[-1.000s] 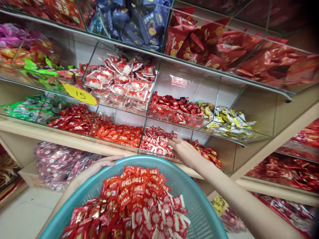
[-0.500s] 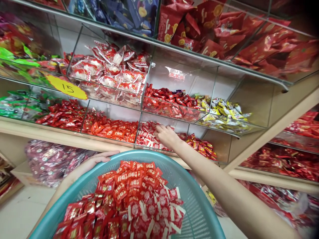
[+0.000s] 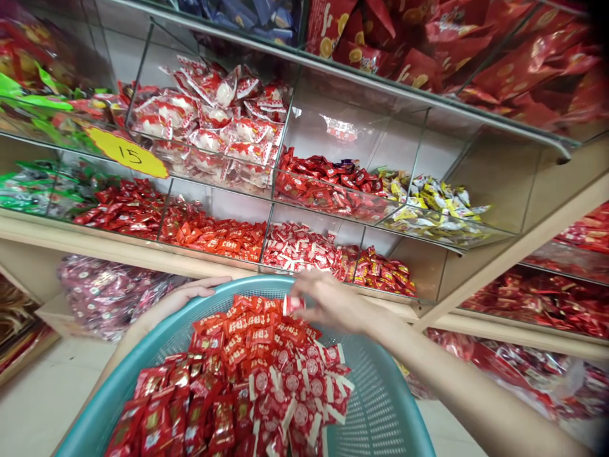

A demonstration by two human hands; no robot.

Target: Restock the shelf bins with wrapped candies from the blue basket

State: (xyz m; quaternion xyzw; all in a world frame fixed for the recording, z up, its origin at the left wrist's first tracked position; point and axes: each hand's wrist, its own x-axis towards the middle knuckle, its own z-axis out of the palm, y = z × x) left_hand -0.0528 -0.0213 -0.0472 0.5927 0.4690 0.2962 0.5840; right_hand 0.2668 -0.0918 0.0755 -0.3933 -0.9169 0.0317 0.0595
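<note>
A teal plastic basket (image 3: 380, 374) holds dark red, orange-red and red-and-white wrapped candies (image 3: 299, 381). My left hand (image 3: 195, 291) lies against the basket's far left rim, its fingers reaching around the edge; what they hold is the basket. Over the far rim, my right hand (image 3: 323, 301) pinches a red-and-white candy (image 3: 294, 305) between its fingertips, just above the orange-red candies. Behind the basket, a clear bin (image 3: 304, 247) on the lowest shelf contains the same red-and-white candies.
Clear shelves with divided bins of wrapped candies rise ahead, one bearing a yellow tag (image 3: 127, 154) marked 15. A metal-edged shelf lip (image 3: 428, 101) juts out above. Bagged goods (image 3: 109, 295) sit below left; more red packets (image 3: 533, 304) lie at right.
My right hand has come back from the red-and-white candy bin to above the basket, with a candy in its fingers. My left hand stays at the rim. The view has shifted slightly.
</note>
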